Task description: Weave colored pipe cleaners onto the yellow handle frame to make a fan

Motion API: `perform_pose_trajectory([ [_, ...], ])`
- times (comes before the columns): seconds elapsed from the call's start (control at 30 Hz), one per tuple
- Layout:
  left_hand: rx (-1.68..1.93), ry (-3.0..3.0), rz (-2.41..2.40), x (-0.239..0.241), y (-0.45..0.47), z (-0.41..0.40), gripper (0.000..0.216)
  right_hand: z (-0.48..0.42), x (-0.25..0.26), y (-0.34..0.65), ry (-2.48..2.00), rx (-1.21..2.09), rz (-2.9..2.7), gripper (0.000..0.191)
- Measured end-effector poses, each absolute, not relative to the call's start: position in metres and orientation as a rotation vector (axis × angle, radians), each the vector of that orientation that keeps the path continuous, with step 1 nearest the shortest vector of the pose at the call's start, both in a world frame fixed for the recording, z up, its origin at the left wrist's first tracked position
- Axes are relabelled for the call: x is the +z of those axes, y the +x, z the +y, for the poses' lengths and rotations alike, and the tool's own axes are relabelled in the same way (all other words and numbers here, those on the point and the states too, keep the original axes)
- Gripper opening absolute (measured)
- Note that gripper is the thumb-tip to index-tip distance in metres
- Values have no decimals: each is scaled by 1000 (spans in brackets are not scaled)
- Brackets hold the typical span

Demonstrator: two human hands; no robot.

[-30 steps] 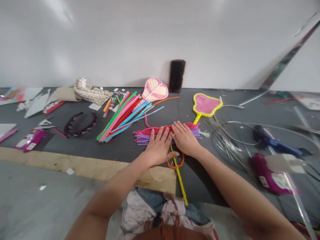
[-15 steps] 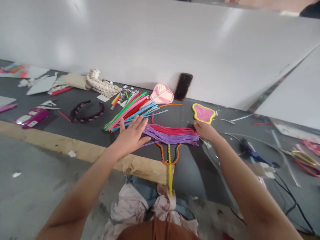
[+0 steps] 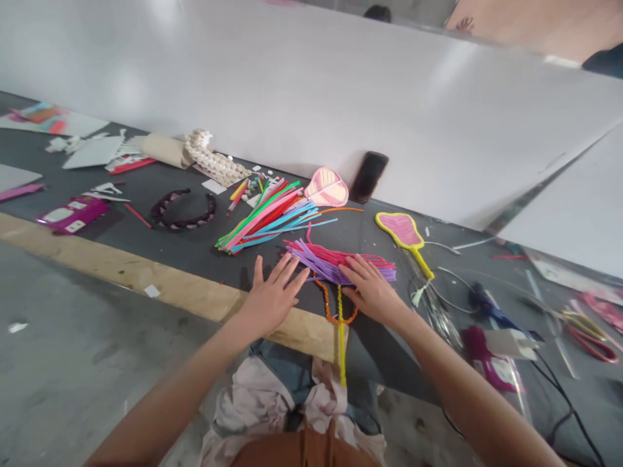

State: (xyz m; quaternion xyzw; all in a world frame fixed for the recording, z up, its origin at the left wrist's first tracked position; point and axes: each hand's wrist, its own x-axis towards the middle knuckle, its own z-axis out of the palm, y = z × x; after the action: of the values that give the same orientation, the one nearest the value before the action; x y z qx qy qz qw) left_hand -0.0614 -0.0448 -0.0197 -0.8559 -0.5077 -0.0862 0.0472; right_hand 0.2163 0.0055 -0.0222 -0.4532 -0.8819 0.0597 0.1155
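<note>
A shiny pale partition (image 3: 253,91) backs the dark tabletop (image 3: 182,251); grey floor (image 3: 92,337) below.

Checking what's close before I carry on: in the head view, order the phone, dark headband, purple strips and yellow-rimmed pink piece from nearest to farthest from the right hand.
From the right hand:
1. Purple strips: at its fingertips.
2. Yellow-rimmed pink piece: beyond it, slightly right.
3. Phone: farther back, tilted.
4. Dark headband: well off to the left.
</note>
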Motion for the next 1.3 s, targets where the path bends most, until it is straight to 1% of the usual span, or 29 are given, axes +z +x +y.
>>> perform_pose_trajectory([
  [0.1, -326, -2551, -1520, -19, -61, -37, 54, -6, -29, 200, -1388, 139, -2676, 48],
  [0.2, -399, -2505, -1529, -12, -71, -30, 50, -5, -33, 192, -1487, 115, -2637, 46],
  [0.33, -460, -2356, -1743, 7, -93, -12, 34, -2, -43, 190, -1455, 100, -2554, 44],
  [0.47, -387, -2223, -1986, 22, -107, 24, 22, 1, -51, 197, -1275, 156, -2377, 39],
  [0.67, -290, -2151, -2128, 19, -90, 88, 29, 11, -33, 203, -1074, 78, -1972, 29],
  [0.77, -250, -2121, -2204, 13, -81, 108, 21, 13, -27, 204, -1035, 55, -1962, 25],
  [0.9, -286, -2081, -2269, 6, -79, 117, 18, 11, -29, 209, -1048, 80, -1920, 23],
  [1.03, -408, -2052, -2301, 3, -85, 114, 16, 12, -24, 213, -1055, 127, -1872, 21],
  [1.1, -489, -2040, -2281, 2, -87, 111, 16, 20, -15, 208, -1057, 218, -1890, 21],
  [1.17, -571, -2036, -2235, 0, -87, 107, 18, 36, -3, 194, -1079, 409, -1904, 21],
  [1.23, -641, -2047, -2178, -3, -86, 102, 17, 59, 9, 172, -1144, 720, -1796, 21],
  [1.3, -699, -2078, -2118, -6, -86, 98, 16, 84, 15, 145, -1203, 1061, -1564, 16],
])
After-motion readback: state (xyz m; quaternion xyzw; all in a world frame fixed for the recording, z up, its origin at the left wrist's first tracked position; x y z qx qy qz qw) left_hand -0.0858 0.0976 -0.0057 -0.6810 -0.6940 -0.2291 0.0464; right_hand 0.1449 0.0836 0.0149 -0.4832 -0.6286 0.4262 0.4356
